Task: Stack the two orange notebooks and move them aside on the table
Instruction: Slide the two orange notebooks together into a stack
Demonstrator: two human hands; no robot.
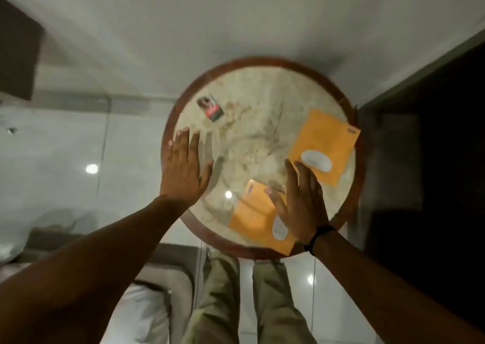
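Two orange notebooks lie apart on a round marble table (pixel 257 139) with a brown wooden rim. One notebook (pixel 325 144) sits at the right edge, with a white oval label near its lower corner. The other notebook (pixel 254 217) lies at the near edge, partly under my right hand (pixel 299 202). That hand is flat with fingers spread, over the gap between the two notebooks; whether it touches them is unclear. My left hand (pixel 183 165) is flat and spread over the table's left rim, holding nothing.
A small dark and red card (pixel 210 107) lies on the far left of the tabletop. My legs (pixel 249 304) stand just below the table. A dark wall (pixel 433 147) is at the right, a glossy tiled floor (pixel 78 147) all around.
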